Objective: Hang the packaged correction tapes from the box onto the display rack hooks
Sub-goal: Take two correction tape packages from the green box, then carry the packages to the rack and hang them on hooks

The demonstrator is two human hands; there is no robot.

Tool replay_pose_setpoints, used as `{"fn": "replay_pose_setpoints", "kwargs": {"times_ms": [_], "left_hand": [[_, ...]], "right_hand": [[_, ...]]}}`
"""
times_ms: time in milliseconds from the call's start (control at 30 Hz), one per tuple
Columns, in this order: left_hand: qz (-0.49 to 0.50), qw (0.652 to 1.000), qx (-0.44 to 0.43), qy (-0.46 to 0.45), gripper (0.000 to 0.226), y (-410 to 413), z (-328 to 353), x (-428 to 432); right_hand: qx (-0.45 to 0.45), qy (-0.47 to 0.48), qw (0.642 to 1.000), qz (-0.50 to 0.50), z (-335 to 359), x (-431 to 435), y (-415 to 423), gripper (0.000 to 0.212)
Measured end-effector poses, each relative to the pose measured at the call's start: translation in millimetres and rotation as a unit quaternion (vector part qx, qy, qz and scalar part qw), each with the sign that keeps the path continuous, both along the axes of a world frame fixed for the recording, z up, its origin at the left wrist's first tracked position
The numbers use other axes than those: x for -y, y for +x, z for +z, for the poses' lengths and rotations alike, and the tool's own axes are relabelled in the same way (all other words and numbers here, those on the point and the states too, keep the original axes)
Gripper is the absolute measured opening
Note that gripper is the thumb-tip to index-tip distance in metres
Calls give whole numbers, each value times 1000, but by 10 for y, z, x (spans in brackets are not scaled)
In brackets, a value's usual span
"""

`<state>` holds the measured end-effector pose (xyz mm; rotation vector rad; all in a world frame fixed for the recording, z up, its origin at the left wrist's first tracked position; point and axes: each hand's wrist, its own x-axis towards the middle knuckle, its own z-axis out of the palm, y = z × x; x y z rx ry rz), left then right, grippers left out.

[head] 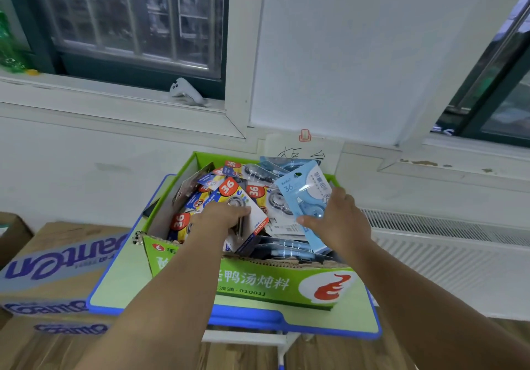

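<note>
Both hands reach into the green box (pixel 252 280) to pick stock: the left hand (pixel 220 216) clasps a white pack (pixel 243 212), the right hand (pixel 335 220) pinches a blue pack (pixel 304 192) at the right, lifted ready for hanging.

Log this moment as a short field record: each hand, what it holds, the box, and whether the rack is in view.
left hand: in the box, fingers closed on a white pack with a red 36 label
right hand: gripping a light blue pack, tilted up
box: green carton, open, piled with packs
box support: small green desk with blue edge
display rack: not in view
</note>
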<state>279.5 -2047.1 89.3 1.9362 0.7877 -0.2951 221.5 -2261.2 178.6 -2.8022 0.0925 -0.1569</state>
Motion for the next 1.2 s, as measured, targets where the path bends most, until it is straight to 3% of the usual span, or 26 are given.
{"fn": "replay_pose_setpoints", "kwargs": {"times_ms": [100,167,233,300,333,467,567,667,833,1067,1200], "left_hand": [[-53,998,17,27,95,-152,274,20],[-88,995,37,-7,84,-183,350,40],[-101,993,44,-43,92,-162,358,50],[-56,995,31,-74,104,-91,356,15],[-34,996,21,-82,100,-55,348,3],[12,999,42,-24,71,-106,391,66],[80,982,112,-125,56,-145,392,116],[84,967,196,-141,8,-252,544,135],[60,938,280,-193,45,-370,942,236],[-124,921,242,-280,30,-791,1263,920],[-221,902,219,-298,22,-1262,1293,1495]], "right_hand": [[5,-7,1000,-3,-7,-19,27,77],[3,-15,1000,-6,-12,-44,47,76],[4,-22,1000,-6,-16,-66,60,76],[3,-23,1000,-10,-17,-73,70,77],[2,-20,1000,-13,-17,-71,71,77],[1,-10,1000,-21,-7,-70,66,76],[7,-5,1000,-23,16,-62,91,69],[9,49,998,-41,84,-53,127,51],[53,226,967,-108,299,48,-23,19],[145,248,922,-260,554,620,-924,28],[145,220,887,-379,529,966,-1814,25]]}}
